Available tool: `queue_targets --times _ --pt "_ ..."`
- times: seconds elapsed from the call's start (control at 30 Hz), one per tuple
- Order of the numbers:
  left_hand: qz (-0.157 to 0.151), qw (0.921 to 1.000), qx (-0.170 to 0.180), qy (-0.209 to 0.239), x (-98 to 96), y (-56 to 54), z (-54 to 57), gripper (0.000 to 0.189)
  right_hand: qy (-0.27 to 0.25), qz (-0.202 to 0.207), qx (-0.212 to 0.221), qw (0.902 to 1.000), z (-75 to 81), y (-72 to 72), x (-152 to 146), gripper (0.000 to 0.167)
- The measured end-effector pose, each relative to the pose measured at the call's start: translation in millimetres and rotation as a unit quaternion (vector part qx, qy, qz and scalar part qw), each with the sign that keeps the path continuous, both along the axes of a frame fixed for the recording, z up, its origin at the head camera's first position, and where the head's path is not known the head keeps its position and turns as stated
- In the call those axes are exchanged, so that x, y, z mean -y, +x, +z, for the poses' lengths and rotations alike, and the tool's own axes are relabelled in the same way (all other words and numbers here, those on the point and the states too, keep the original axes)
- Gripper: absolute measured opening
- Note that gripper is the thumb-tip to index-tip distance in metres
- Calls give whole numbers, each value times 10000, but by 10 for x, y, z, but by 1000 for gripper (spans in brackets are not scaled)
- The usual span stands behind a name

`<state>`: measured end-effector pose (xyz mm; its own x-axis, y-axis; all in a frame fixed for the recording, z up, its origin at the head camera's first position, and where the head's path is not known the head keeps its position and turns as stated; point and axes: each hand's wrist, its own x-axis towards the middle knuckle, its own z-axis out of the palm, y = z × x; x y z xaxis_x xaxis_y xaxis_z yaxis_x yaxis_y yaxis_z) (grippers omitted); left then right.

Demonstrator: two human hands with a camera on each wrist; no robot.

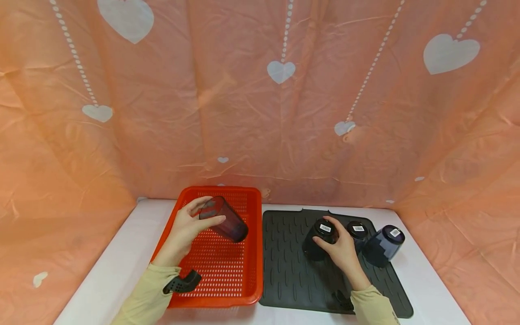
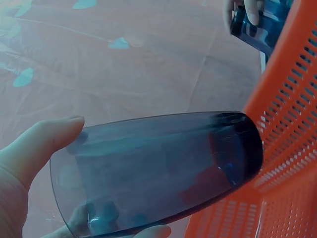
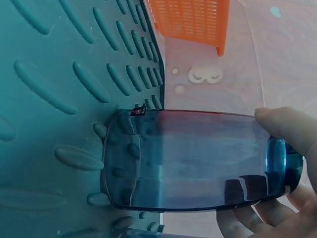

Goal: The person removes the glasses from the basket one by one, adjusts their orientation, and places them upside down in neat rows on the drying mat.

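Observation:
My left hand (image 1: 178,234) pinches a dark translucent tumbler (image 1: 229,223) near its rim, above the orange-red plastic basket (image 1: 261,253). That tumbler is tilted, its thick base pointing right and down in the head view. In the left wrist view the tumbler (image 2: 158,173) looks see-through, with nothing inside. My right hand (image 1: 343,253) grips a second tumbler (image 1: 313,246) around its base. This one stands upside down, and the right wrist view shows its rim at the surface of the dark ribbed mat (image 1: 284,262). A white label marks its base.
To the right of my right hand are two more upside-down tumblers, one behind (image 1: 358,232) and one nearer the edge (image 1: 383,247), both with white labels. The basket and mat lie side by side on a white table (image 1: 105,271). An orange heart-patterned curtain (image 1: 243,113) surrounds the table.

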<state>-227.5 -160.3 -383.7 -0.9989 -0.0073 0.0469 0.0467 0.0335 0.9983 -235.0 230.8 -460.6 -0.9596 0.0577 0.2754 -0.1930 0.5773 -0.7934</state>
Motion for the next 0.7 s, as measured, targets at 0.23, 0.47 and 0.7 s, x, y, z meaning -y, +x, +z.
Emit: queue_targets --times 0.23,0.47,0.7 --pt "114 9966 120 803 -91 0 -9 59 -37 8 36 10000 10 3 13 67" --pt "243 9940 193 1048 -156 -25 -44 56 -18 26 62 10000 24 6 13 67" --pt "143 9894 275 1422 -230 -20 -81 55 -60 84 143 9998 59 12 17 67"
